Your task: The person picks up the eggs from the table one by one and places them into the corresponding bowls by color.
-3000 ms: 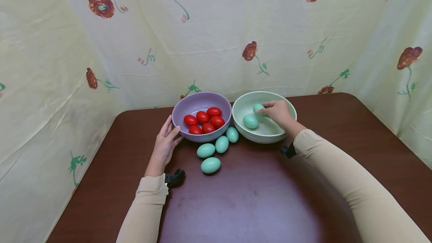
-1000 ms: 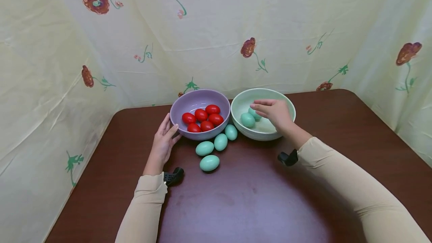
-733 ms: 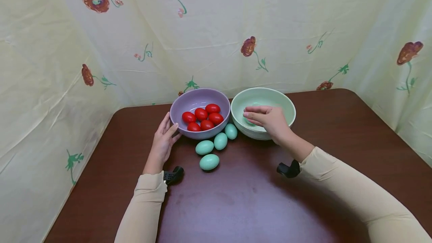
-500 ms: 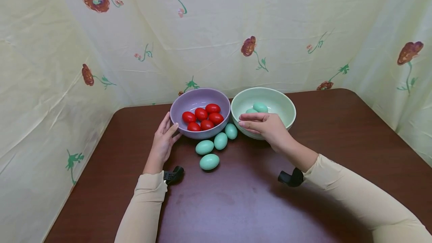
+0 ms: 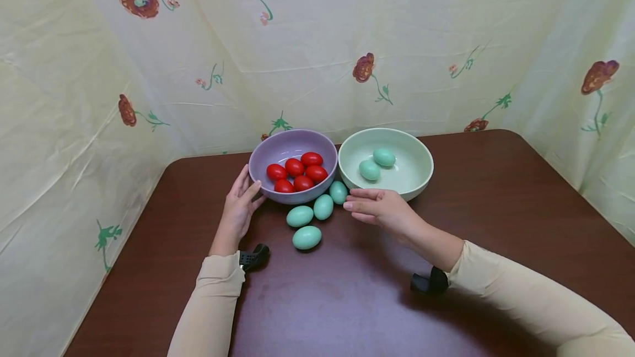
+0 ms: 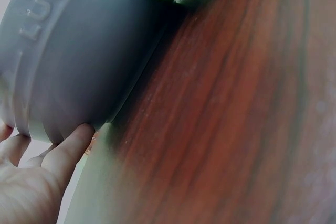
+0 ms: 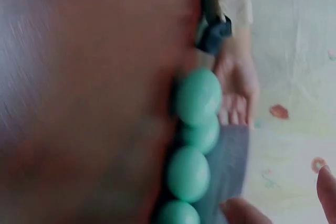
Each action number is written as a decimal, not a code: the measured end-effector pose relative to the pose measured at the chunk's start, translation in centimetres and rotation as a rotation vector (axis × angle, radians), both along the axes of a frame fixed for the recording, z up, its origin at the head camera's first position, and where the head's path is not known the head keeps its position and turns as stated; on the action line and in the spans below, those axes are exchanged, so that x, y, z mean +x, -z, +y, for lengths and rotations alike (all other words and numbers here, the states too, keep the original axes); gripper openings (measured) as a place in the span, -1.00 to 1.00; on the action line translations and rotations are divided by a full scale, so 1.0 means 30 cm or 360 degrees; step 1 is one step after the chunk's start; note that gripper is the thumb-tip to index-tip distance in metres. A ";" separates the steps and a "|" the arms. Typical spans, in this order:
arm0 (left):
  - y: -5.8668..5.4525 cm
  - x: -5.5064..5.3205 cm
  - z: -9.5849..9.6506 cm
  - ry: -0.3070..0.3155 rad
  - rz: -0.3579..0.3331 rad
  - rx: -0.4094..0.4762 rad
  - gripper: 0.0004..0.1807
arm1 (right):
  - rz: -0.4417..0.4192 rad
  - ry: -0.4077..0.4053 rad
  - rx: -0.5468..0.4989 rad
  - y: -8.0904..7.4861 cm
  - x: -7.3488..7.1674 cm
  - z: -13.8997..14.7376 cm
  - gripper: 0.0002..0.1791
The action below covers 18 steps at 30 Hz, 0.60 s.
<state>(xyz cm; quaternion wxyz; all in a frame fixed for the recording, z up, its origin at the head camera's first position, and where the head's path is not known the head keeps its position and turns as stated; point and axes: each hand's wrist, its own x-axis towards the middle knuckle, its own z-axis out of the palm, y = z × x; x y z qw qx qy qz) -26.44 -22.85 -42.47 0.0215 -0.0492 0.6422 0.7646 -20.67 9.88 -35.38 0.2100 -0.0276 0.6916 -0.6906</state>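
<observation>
In the head view, my left hand [image 5: 240,211] rests against the left side of a purple bowl [image 5: 263,150], thumb at its rim. The left wrist view shows straight fingers [image 6: 71,148] on the bowl's outer wall. Several red eggs [image 5: 303,183] lie in the bowl. My right hand [image 5: 382,209] hovers before the pale green bowl [image 5: 412,164], fingers extended, nothing held. Two mint-green eggs, one nearer [image 5: 369,169] and one farther [image 5: 384,157], sit inside it. Several more lie on the table, the closest egg [image 5: 338,193] to my right fingertips beside the bowls.
The mint eggs on the table form a bent row, with the front egg [image 5: 307,237] nearest me. Both bowls stand side by side at the back of the dark wooden table [image 5: 347,291]. A flowered cloth [image 5: 297,59] hangs behind.
My right hand has let go of a mint egg in the pale green bowl, then moved out over its front rim, toward me and left. The left hand stays at the purple bowl.
</observation>
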 end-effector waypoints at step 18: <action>0.005 0.000 0.000 -0.0002 -0.0001 -0.0008 -0.27 | -0.0087 0.0044 0.0213 0.123 -0.038 -0.063 -0.20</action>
